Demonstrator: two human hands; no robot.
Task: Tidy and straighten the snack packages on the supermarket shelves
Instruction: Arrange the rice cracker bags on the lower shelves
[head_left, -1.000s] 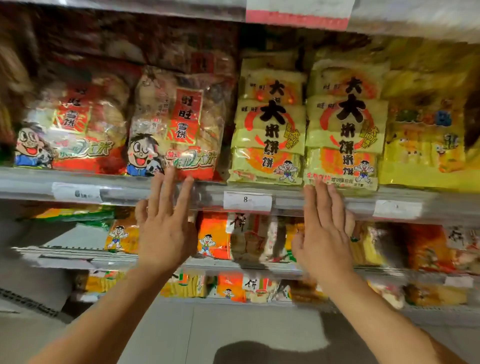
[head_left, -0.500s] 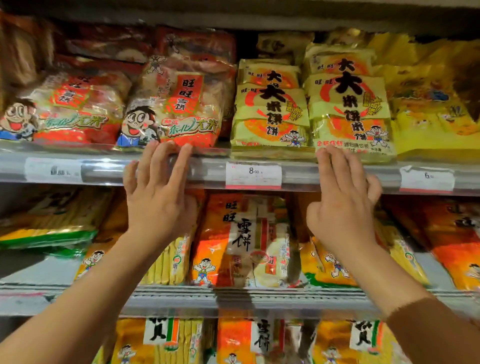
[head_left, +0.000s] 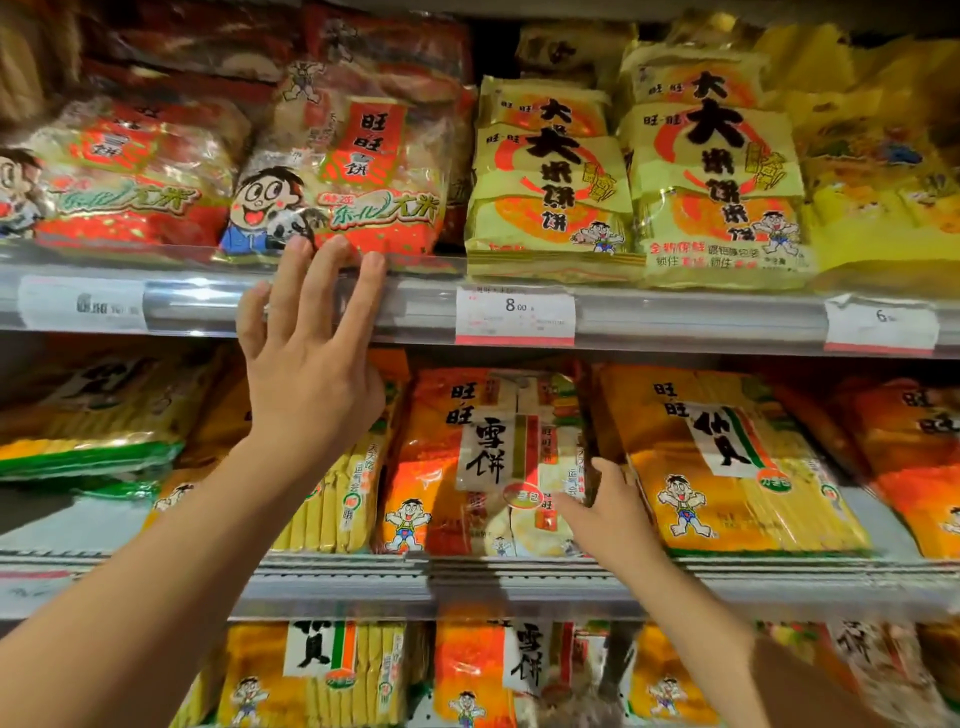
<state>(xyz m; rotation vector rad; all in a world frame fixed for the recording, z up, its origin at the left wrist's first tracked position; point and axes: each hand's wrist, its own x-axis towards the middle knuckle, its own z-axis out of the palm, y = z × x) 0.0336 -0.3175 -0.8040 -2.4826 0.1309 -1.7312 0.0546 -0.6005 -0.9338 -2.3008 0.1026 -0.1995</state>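
two hands going at once here. my left hand (head_left: 311, 374) is up at the front edge of the upper shelf (head_left: 415, 312), fingers straight and spread, fingertips (head_left: 335, 254) touching the bottom of the red rice cracker bag (head_left: 337, 187) that sits right at the shelf lip. looks like a flat push is the idea, to nudge it back behind the rail so it lines up with the red bag to its left (head_left: 124, 176). no grip needed for that.

my right hand (head_left: 602, 506) is down on the middle shelf (head_left: 519, 571), laid against the right side of the orange snow cracker pack (head_left: 483, 462), thumb up, fingers fairly straight and not wrapped round it. i'd guess it's there to steady or slide the pack, since it leans back between the yellow stick pack (head_left: 337, 493) on its left and the orange-yellow pack (head_left: 727, 457) on its right, all packed close together.

stuff around: two yellow big-cracker stacks (head_left: 550, 182) and (head_left: 711, 176) stand at the upper shelf's front edge, their bases poking over the rail, with the 8.00 price tag (head_left: 515, 314) below. more packs on the bottom shelf. tight neighbours are what's in the way, anything i shove sideways will bump the next pack.
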